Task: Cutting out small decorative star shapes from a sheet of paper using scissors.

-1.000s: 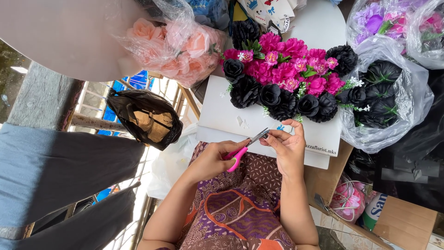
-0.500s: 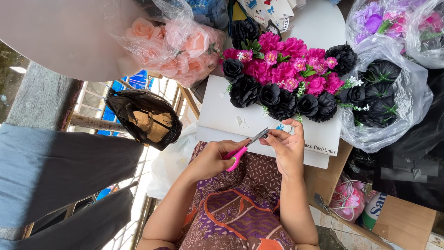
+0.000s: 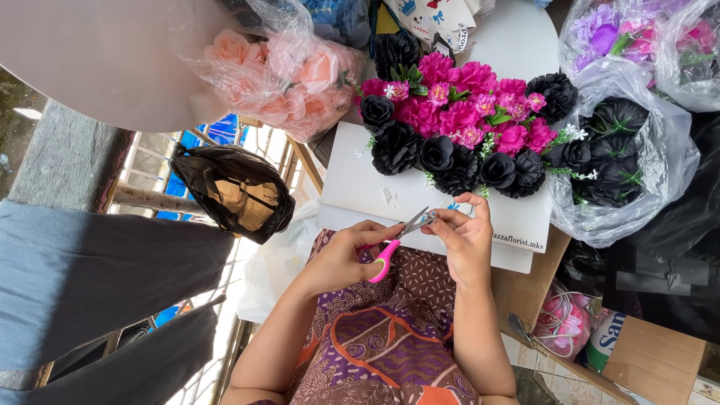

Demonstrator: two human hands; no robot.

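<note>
Here, left hand (image 3: 341, 259) grips pink-handled scissors (image 3: 397, 240), blades meeting a tiny piece pinched in right hand (image 3: 465, 240) fingertips, above the lap, at the near edge of the white board (image 3: 360, 187). Pink and black flower arrangement (image 3: 465, 127) on the board beyond; bagged black flowers (image 3: 615, 150) right.

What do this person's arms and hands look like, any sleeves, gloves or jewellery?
Both forearms are bare to the frame's edge: no sleeves show. The left hand and right hand wear no gloves; no rings, bracelets or watch are visible. Nails look short and unpainted.
</note>
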